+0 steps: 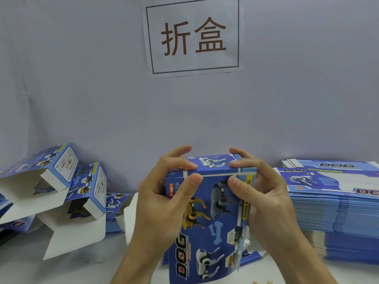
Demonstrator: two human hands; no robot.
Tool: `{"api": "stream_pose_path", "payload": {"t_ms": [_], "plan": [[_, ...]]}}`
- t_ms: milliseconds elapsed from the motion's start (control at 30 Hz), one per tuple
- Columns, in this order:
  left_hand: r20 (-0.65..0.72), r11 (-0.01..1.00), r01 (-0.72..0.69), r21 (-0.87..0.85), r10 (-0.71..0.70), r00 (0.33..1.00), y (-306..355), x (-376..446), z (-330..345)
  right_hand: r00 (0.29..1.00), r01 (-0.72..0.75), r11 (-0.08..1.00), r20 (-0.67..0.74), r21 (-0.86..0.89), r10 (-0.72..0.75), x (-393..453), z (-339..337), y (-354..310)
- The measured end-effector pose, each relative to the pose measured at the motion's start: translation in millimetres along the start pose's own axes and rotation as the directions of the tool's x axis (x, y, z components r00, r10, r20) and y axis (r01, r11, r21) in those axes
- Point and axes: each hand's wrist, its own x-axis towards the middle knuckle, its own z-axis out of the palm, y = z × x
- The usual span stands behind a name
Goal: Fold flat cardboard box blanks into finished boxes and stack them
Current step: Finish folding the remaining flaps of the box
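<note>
Far left of the bench [24, 269]: folded boxes [61, 181] lie tumbled on their sides, near ends open, white flaps hanging out. The insides that show are bare white card; nothing is seen in them. One more box [117, 208] sits behind, partly hidden.

Centre: the person holds the box in hand [213, 212] upright, above the bench and just before the body. The left hand [164, 203] grips its left edge, thumb pressed on the front face near the top fold, fingers [180, 155] curled over the top panel. The right hand [264, 197] grips the right edge the same way, thumb on the front and fingers over the top.

Step, as judged: closing the far end, with the top flap being pressed down and tucked. The next move likely calls for seating the tuck tab fully, then laying the box with the others on the left.

Right: a tall stack of flat blanks [338, 220], unfolded.
</note>
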Motion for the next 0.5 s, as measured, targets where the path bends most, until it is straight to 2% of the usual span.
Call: {"api": "stream_pose_path", "payload": {"t_ms": [133,233,333,500], "plan": [[0.018,1.0,-0.005,0.007,0.005,1.0,-1.1,-0.3,0.7,1.0,0.011,1.0,-0.014,-0.016,-0.011,0.1,-2.0,1.9],[-0.013,1.0,0.022,-0.011,-0.022,1.0,0.7,0.6,1.0,0.997,0.062,0.991,-0.041,-0.118,-0.067,0.0,-1.0,5.4],[-0.033,0.999,0.038,0.011,-0.037,0.999,3.1,1.3,0.1,0.996,0.074,0.994,-0.037,-0.076,-0.077,0.2,0.0,7.1],[-0.027,0.999,0.04,0.023,-0.039,0.999,1.3,1.4,-0.4,0.997,0.066,0.991,-0.04,-0.112,-0.071,-0.1,1.3,6.5]]}}
